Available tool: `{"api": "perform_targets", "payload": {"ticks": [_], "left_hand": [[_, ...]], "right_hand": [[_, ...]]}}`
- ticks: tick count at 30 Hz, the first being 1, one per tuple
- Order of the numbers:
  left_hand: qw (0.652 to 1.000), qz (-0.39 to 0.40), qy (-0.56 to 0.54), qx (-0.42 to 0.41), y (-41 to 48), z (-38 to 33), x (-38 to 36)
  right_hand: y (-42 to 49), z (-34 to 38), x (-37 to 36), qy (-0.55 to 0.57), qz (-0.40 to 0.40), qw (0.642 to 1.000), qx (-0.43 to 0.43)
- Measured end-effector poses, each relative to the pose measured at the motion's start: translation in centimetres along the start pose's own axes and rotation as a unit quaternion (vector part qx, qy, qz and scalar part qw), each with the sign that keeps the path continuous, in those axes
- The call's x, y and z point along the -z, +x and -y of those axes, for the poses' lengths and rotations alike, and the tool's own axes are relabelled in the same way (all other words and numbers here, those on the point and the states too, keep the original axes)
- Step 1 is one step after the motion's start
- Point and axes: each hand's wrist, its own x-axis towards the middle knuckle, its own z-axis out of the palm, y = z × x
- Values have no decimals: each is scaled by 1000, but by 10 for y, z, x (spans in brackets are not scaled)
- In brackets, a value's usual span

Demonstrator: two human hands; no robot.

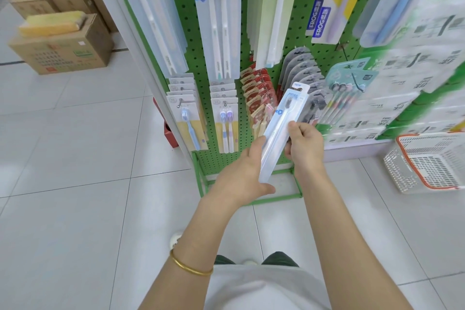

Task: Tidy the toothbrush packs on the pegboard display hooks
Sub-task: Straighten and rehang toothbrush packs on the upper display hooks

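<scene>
A long clear toothbrush pack (pixel 284 123) with a white brush inside tilts up to the right in front of the green pegboard (pixel 187 15). My left hand (pixel 241 176) grips its lower end, thumb on one side and fingers under it. My right hand (pixel 305 145) pinches its middle from the right. The pack's top hang tab is near the grey packs (pixel 299 68) on the lower row. Other packs hang on hooks: white twin brushes (pixel 217 20), single blue brush packs (pixel 187 118), twin purple packs (pixel 225 118), red packs (pixel 256 93).
A white and orange plastic basket (pixel 427 161) sits on the tiled floor at right. Cardboard boxes (pixel 63 45) stand at the upper left. The rack's green base frame (pixel 251 199) lies by my hands. More packs (pixel 415 58), blurred, hang at right.
</scene>
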Motion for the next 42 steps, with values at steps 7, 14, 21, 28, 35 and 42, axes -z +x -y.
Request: {"api": "perform_targets", "payload": {"ticks": [7,14,21,28,35,42], "left_hand": [[999,41,-10,16,2,-1,4],[988,85,-131,4,8,4,10],[933,98,-344,28,2,7,10],[906,60,-416,59,8,8,14],[929,-101,-355,16,27,-1,35],[857,-282,-431,-13,33,-14,67]], "right_hand": [[-8,4,-1,56,34,997,-45],[-8,9,-1,98,68,991,-62],[-7,9,5,42,78,996,-27],[-8,18,7,50,151,987,14],[-13,25,6,41,250,966,52],[-13,31,6,27,318,946,50]]}}
